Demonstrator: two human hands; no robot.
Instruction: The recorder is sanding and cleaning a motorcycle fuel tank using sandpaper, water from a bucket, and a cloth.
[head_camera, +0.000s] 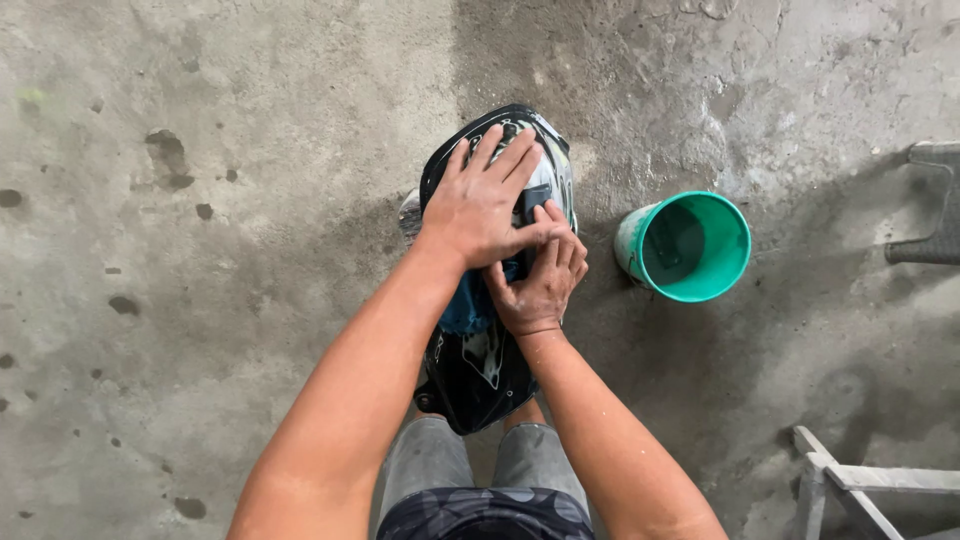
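Both hands (478, 205) (540, 280) press a glossy black curved panel (480, 370)

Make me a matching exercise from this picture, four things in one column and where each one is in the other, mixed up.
Things:
1. left hand
2. right hand
3. green bucket
4. black glossy panel

Places:
A. standing on the concrete, right of the hands
B. spread flat on the panel's upper part
C. under both hands, above the knees
D. fingers bent, just beside the other hand's thumb

Pairs: 1-B, 2-D, 3-A, 4-C
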